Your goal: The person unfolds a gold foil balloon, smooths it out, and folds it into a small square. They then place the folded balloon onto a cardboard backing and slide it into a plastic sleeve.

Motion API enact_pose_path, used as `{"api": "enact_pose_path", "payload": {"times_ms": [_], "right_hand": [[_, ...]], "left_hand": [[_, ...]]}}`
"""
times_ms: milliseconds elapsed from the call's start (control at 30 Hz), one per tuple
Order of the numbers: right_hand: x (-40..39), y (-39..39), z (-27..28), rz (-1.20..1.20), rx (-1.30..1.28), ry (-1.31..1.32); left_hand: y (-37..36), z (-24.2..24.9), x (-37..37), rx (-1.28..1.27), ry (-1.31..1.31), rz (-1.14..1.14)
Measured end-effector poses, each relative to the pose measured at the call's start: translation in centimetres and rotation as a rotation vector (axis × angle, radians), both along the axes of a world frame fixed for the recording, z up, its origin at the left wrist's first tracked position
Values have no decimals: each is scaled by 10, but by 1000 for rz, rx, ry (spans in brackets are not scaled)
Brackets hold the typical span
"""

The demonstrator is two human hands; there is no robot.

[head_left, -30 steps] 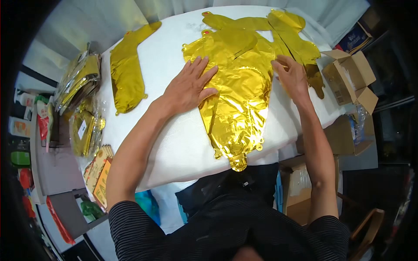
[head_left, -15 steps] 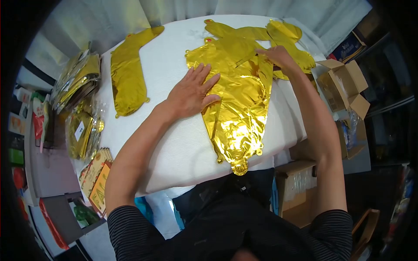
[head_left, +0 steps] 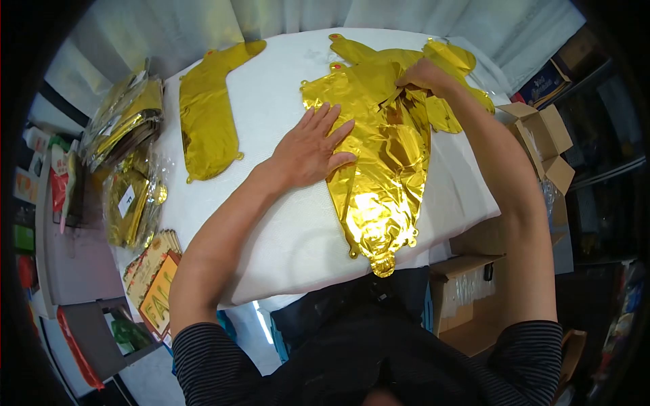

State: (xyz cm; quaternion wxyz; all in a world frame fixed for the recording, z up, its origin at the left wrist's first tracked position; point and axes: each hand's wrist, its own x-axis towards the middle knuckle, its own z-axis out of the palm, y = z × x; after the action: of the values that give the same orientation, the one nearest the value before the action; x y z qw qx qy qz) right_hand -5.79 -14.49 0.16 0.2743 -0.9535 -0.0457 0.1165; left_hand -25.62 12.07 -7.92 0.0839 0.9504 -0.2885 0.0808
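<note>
While the left hand (head_left: 308, 150) lies flat, fingers spread, on the gold foil balloon (head_left: 379, 203), the right hand (head_left: 428, 76) pinches its folded upper edge. Beneath stretches the white tabletop (head_left: 277, 250); leftward, a label (head_left: 126, 200) reads "F", a card (head_left: 160, 301) starts "FA".

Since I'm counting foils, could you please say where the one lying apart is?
The lone foil lies at left in the head view, on the table between the bagged foils and the left hand.
</note>
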Motion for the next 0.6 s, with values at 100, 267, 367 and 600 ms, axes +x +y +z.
{"api": "enact_pose_path", "payload": {"times_ms": [100,267,367,600], "right_hand": [[0,9,15,10,34,38],[-20,42,45,76,-69,35],[-26,61,53,186,57,74],[-53,120,58,284,43,94]], "left_hand": [[1,-2,0,-29,-17,-9],[0,-2,1,-22,-20,-12],[1,-1,0,-35,-31,-21],[0,-3,1,-12,-39,-10]]}}
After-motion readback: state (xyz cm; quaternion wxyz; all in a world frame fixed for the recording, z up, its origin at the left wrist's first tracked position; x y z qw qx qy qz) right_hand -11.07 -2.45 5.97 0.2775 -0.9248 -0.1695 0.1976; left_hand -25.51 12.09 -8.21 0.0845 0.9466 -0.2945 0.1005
